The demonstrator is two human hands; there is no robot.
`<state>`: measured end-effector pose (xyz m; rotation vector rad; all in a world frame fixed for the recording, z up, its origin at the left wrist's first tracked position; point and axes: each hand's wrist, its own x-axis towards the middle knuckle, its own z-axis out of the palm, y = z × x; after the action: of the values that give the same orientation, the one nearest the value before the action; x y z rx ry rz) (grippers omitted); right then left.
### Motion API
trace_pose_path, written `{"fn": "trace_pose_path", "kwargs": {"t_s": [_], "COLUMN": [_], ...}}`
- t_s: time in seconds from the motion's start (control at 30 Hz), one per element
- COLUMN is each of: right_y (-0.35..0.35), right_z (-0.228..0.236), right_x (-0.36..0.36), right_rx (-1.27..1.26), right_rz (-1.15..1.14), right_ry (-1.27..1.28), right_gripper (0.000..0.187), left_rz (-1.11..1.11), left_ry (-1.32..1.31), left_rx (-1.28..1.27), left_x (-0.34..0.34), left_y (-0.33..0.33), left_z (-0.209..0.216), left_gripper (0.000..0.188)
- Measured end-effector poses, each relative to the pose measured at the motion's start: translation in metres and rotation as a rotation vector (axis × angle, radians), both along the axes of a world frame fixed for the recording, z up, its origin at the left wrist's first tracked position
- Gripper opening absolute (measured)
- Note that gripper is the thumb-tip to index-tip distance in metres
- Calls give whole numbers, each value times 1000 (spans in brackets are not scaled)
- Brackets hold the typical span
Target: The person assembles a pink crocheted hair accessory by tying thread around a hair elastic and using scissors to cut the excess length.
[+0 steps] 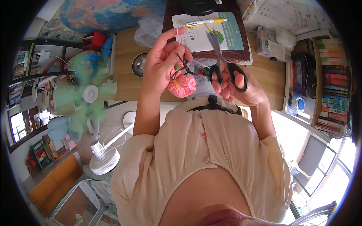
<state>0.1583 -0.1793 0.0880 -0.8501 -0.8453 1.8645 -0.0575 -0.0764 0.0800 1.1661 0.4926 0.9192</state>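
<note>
Holding the pink crochet piece (182, 87) over the near edge of the counter (124, 84), our left hand (161, 62) is pinched closed; our right hand (253, 92), half-curled, has the scissors (221, 58) by both loops. Dark cord (185, 68) straying between blades could cause a miscut; overreaching tips might scratch the far booklet (198, 42).

Yarn piece (181, 87) in left hand (163, 62), scissors (220, 58) in right hand (252, 92). Past both, pen (205, 22) on book (234, 35). Bowl (136, 67) at left.

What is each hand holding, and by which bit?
Left hand: a pink crocheted piece, exact grip hidden. Right hand: scissors, by their black handle loops.
</note>
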Motion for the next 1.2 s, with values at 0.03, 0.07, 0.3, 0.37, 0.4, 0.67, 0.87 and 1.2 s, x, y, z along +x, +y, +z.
{"fn": "trace_pose_path", "kwargs": {"t_s": [0.03,0.07,0.3,0.37,0.4,0.67,0.87,1.2], "right_y": [-2,-3,-5,-6,-7,-9,-7,1], "right_z": [1,1,-7,-8,-8,-13,-11,-10], "right_x": [-3,-6,-13,-17,-18,-21,-28,-30], "right_rx": [-28,-56,-164,-173,-178,-153,-159,-99], "right_rz": [33,68,173,188,194,227,238,56], "right_ry": [17,34,225,247,258,248,248,264], "right_gripper": [72,77,81,80,80,77,75,71], "left_rz": [-9,-18,-48,-72,-75,-84,-90,-223], "left_ry": [-5,-11,56,17,-11,-32,-67,-180], "left_rx": [-2,-4,78,80,67,112,67,-18], "left_x": [1,2,-1,-1,-1,-3,-1,-7], "left_y": [0,1,-4,-4,-5,-2,-7,-12], "left_z": [0,0,4,3,4,1,11,-8], "left_gripper": [41,42,50,56,59,57,55,51]}}
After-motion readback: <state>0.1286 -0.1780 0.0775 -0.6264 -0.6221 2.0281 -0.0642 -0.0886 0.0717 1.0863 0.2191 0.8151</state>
